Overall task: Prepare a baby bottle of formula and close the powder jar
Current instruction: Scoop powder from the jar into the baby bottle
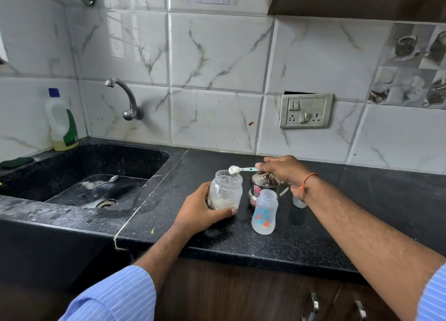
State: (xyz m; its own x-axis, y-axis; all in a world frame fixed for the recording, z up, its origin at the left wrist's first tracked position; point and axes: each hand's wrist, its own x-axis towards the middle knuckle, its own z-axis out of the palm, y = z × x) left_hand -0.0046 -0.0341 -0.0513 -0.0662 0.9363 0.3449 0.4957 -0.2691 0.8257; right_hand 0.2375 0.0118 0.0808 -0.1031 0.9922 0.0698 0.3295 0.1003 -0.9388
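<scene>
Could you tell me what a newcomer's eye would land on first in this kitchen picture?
Probably the small pale-blue plastic scoop heaped with white powder, held by the right hand just above the open clear plastic powder jar, which the left hand grips on the black speckled countertop. Next, the uncapped translucent baby bottle standing just right of the jar, in front of a small steel lidded pot. Further left, a metal spoon lies in the dark sink.

The left hand (pixel 200 211) grips the open powder jar (pixel 225 190) while the right hand (pixel 284 170) holds a heaped scoop (pixel 235 170) above it.
</scene>
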